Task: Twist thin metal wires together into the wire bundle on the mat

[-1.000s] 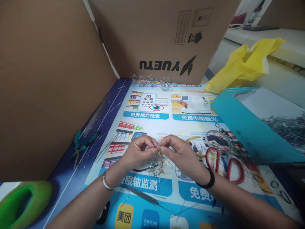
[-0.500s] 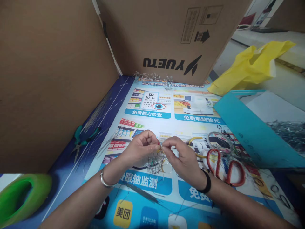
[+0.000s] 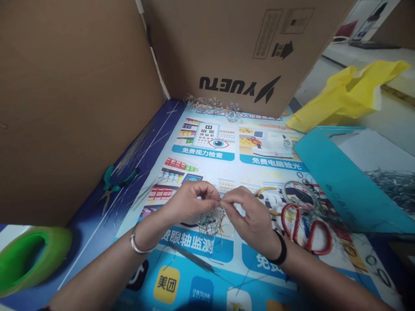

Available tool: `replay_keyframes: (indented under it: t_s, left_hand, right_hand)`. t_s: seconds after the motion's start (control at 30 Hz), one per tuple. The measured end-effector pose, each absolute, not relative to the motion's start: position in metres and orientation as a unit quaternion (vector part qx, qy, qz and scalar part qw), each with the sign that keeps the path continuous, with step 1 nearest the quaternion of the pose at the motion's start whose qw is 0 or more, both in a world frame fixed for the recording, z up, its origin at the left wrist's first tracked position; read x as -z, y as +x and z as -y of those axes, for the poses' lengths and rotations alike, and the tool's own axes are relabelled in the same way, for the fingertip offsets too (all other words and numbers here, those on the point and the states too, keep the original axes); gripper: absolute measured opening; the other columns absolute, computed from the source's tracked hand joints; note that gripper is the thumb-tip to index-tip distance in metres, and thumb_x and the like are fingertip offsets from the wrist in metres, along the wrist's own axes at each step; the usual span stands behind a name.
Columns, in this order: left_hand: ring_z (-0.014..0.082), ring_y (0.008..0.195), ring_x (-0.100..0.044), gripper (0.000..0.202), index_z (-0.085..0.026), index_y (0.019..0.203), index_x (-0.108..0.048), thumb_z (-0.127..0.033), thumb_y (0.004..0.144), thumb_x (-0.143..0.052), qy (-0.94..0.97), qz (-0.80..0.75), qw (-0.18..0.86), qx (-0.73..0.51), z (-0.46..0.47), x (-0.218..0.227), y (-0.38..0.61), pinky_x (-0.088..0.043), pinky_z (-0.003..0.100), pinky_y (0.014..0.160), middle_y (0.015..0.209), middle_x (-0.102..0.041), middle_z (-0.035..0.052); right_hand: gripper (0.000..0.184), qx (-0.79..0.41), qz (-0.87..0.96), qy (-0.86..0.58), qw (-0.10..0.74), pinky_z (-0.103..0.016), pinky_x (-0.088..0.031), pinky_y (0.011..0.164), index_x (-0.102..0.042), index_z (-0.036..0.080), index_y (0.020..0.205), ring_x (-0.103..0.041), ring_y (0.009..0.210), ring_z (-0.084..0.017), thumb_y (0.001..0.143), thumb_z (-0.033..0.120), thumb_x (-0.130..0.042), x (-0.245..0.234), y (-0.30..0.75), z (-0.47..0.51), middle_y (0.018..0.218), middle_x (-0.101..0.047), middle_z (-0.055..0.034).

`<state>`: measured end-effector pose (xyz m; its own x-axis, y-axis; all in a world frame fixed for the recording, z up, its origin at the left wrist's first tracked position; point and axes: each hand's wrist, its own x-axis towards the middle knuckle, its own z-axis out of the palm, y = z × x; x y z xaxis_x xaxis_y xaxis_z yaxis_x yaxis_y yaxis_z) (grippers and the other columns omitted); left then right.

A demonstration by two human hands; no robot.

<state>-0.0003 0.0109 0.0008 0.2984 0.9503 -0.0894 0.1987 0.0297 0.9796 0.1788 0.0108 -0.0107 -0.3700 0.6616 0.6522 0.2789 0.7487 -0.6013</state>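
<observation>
My left hand [image 3: 196, 201] and my right hand [image 3: 244, 211] meet over the printed mat, thumbs and forefingers pinched together at one spot. What sits between the fingertips is too small to make out. Just beneath them is a tangle of thin silvery wire [image 3: 210, 222] with a few coloured bits; whether it hangs from the fingers or lies on the mat I cannot tell. A bundle of straight dark wires [image 3: 194, 259] lies nearer to me. Red-handled scissors [image 3: 319, 237] rest to the right of my right hand.
Cardboard panels [image 3: 240, 52] stand at the back and left. Teal-handled pliers [image 3: 113, 185] and a green tape roll [image 3: 61, 259] lie on the left. To the right are a turquoise box [image 3: 343, 181] holding wire pieces, a yellow bag [image 3: 350, 95] and several small rings [image 3: 382, 276].
The view has shifted slightly. My fingertips stay together, with the left fingers a little more stretched toward the right hand. Nothing else has visibly moved.
</observation>
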Motion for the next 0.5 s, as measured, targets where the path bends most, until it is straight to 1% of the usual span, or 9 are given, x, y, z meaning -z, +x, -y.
replay_keyframes:
  t_s: [0.1,0.23,0.37,0.5]
  left_hand:
    - [0.0062,0.056,-0.046,0.009,-0.013,0.071,-0.063,-0.020,0.071,-0.067,0.603,-0.480,0.536,-0.346,-0.011,-0.004,0.000,-0.036,0.020,0.054,0.060,-0.054,-0.0033]
    - [0.0063,0.055,-0.047,0.008,-0.013,0.069,-0.062,-0.019,0.069,-0.066,0.579,-0.475,0.572,-0.336,-0.011,-0.007,0.001,-0.037,0.020,0.054,0.060,-0.055,-0.0030]
    - [0.0064,0.053,-0.048,0.004,-0.013,0.068,-0.062,-0.016,0.066,-0.064,0.549,-0.475,0.607,-0.323,-0.012,-0.007,0.001,-0.037,0.019,0.052,0.059,-0.057,-0.0027]
    - [0.0074,0.056,-0.052,0.005,-0.014,0.067,-0.065,-0.011,0.064,-0.062,0.565,-0.463,0.615,-0.299,-0.014,-0.007,0.000,-0.041,0.020,0.056,0.061,-0.061,-0.0026]
  right_hand:
    - [0.016,-0.149,0.817,-0.259,0.493,-0.030,-0.049,0.067,-0.057,0.019,0.091,-0.059,0.072,-0.015,0.082,0.006,-0.055,0.012,0.178,-0.012,0.077,-0.065,-0.0034]
    - [0.022,-0.096,0.841,-0.223,0.484,-0.032,-0.050,0.067,-0.058,0.019,0.096,-0.060,0.073,-0.017,0.082,0.004,-0.053,0.015,0.182,-0.014,0.079,-0.067,-0.0050]
    - [0.029,-0.026,0.890,-0.151,0.429,-0.035,-0.050,0.071,-0.057,0.018,0.106,-0.062,0.084,-0.019,0.081,0.004,-0.055,0.015,0.190,-0.017,0.091,-0.070,-0.0083]
    - [0.021,0.037,0.924,-0.086,0.371,-0.037,-0.051,0.072,-0.060,0.017,0.102,-0.062,0.084,-0.019,0.084,0.009,-0.054,0.007,0.196,-0.018,0.091,-0.071,-0.0089]
